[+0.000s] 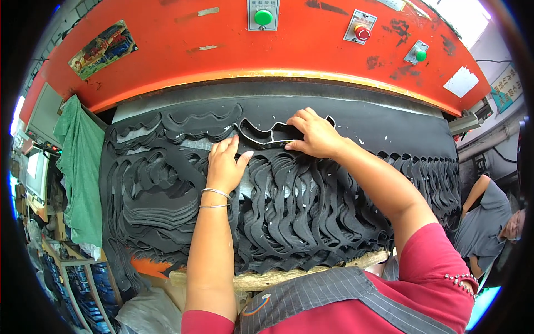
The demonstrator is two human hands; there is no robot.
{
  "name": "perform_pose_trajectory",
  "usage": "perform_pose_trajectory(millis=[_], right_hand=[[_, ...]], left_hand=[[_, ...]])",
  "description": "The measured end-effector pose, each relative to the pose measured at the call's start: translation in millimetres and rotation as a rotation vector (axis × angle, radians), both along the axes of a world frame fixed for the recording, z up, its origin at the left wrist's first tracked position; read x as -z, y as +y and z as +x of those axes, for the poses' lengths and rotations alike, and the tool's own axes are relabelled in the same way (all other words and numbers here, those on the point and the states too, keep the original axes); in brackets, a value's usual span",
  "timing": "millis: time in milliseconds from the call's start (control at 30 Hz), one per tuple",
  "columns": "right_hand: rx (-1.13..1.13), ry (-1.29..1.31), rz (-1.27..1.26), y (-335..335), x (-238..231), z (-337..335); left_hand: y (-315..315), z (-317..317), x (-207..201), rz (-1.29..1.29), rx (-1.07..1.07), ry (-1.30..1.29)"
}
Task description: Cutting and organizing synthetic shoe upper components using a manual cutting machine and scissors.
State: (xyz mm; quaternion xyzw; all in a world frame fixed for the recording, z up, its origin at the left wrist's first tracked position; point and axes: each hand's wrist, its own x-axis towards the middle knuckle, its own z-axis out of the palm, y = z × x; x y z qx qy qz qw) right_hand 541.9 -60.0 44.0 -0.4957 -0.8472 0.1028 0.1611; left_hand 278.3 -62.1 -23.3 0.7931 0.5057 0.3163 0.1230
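Observation:
A wavy metal cutting die point(272, 137), with thin upright walls and a crossbar, rests on a layered black foam sheet point(389, 125). My right hand point(316, 133) grips the die across its right half, thumb on the near wall and fingers over the far side. My left hand point(225, 170) lies with fingers stretched and thumb apart, its fingertips by the die's left end, at the edge of the foam. Whether those fingertips touch the die I cannot tell. Wavy cut-out foam strips point(289, 206) hang in stacked layers between my forearms.
Across the far side stands an orange-red press point(189, 50) with green buttons point(263, 17) and a red knob point(362, 33). A green cloth point(83, 172) hangs at left. Beyond the right edge is another person point(484, 217). A wooden strip point(267, 280) runs along the near edge.

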Motion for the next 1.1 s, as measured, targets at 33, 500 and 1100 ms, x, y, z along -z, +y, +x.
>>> perform_pose_trajectory(millis=[33, 500, 1100], right_hand=[[0.011, -0.01, -0.008, 2, 2, 0], [0.272, 0.207, 0.05, -20, 48, 80], [0.229, 0.206, 0.137, -33, 47, 105]], left_hand=[[0, 0, 1, 0.008, -0.008, 0.014], [11, 10, 4, -0.044, -0.04, 0.057], [0, 32, -8, 0.04, -0.029, 0.134]])
